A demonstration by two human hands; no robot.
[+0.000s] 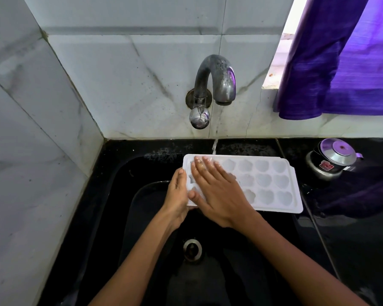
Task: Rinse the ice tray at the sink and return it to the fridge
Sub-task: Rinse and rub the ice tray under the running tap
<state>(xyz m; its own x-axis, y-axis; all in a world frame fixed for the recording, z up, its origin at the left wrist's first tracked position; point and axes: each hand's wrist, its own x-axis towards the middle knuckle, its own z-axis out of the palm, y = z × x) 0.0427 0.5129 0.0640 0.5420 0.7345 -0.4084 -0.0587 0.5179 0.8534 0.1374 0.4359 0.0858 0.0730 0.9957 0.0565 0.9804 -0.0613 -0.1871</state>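
Observation:
A white ice tray (pixel 270 184) with several shaped pockets is held level over the black sink (pixel 111 195). My left hand (pixel 177 195) grips its left short edge, thumb on top. My right hand (pixel 215 191) lies flat on the tray's left pockets with straight fingers spread. A thin stream of water falls from the metal tap (pixel 217 80) onto the tray's far edge. The tray's right end reaches over the sink's right rim.
A small steel pot with a lid (pixel 332 160) stands on the black counter right of the sink. A purple curtain (pixel 341 62) hangs at the upper right. White marble tiles (pixel 42 107) close the left side and back. The drain (pixel 192 249) lies below the hands.

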